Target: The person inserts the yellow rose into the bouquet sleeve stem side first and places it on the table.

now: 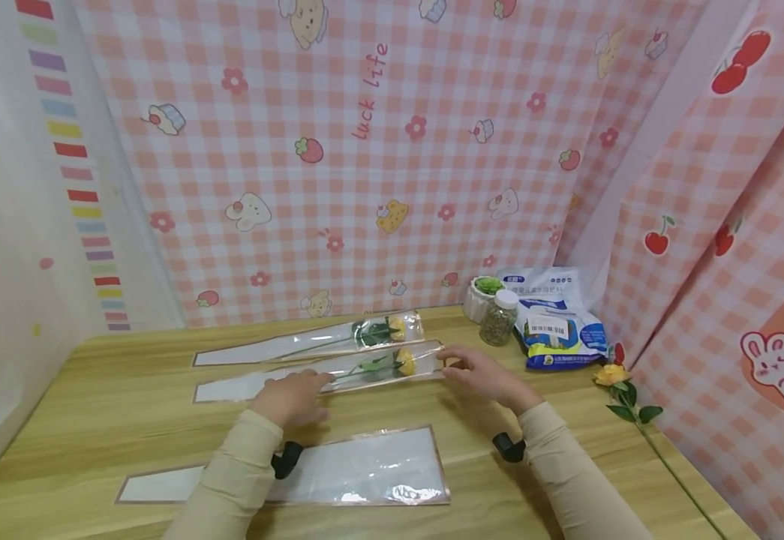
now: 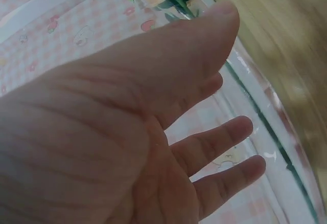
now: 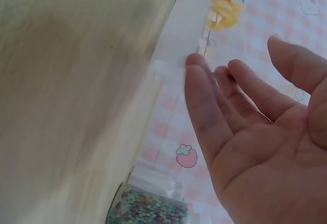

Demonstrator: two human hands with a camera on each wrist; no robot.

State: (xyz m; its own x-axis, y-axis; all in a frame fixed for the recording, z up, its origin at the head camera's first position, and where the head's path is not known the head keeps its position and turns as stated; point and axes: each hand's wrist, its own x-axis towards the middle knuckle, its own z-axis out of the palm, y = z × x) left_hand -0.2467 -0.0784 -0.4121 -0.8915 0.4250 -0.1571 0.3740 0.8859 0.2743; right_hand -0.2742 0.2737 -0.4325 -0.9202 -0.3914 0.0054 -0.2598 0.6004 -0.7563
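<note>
A yellow rose point(image 1: 405, 361) lies inside a clear, tapered flower sleeve point(image 1: 229, 388) on the table, bloom toward the wide right end. My left hand point(image 1: 295, 397) is over the sleeve's near edge, beside the stem; in the left wrist view its fingers are spread and the thumb point(image 2: 217, 29) extends over the sleeve. At the wide end, the fingertips of my right hand point(image 1: 479, 379) are right at the sleeve's edge, fingers loosely bent and apart from the thumb. Behind lies a second sleeve point(image 1: 243, 352) with another yellow rose point(image 1: 397, 330).
Nearest me, partly under my left forearm, is a third flat sleeve point(image 1: 371, 469). A loose yellow rose point(image 1: 611, 375) lies along the right side. At the back right stand a white-potted plant point(image 1: 478, 301), a lidded jar of granules point(image 1: 498, 324) and a blue-white bag point(image 1: 560, 334). Checked curtains border the table.
</note>
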